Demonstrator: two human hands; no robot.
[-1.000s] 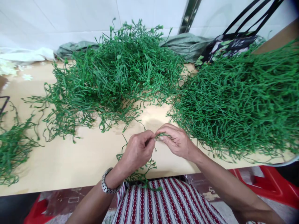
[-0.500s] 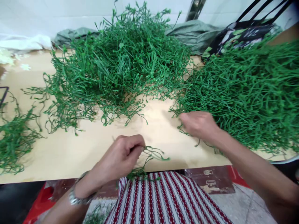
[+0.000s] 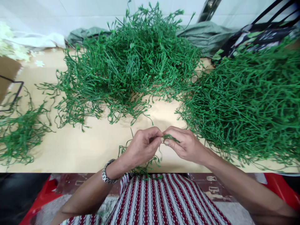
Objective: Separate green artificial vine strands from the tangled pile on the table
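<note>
Pale wood-toned tabletop, set against a white tiled wall with one dark metal upright.

Large heap of green plastic-looking stems, tangled, at the back centre. Second large heap, denser, to the right. Small loose pile at the left.

Behind the central heap: crumpled grey-green cloth. Back left: white cloth, cream artificial blossoms, part of a cardboard box and a black wire frame. Back right: black floral-print bag with dark straps.

Left hand: thumb and forefinger closed to a pinch, tips at the end of one green stem; metal-link band on the wrist. Right hand: thumb and forefinger pinched along the same stem, which lies between them; fingertips of both hands meet just above the tabletop, near its front edge. Beneath the left hand, a few loose sprigs reaching the table edge.

Front: red-and-white striped garment. Red plastic stool parts below the table.
</note>
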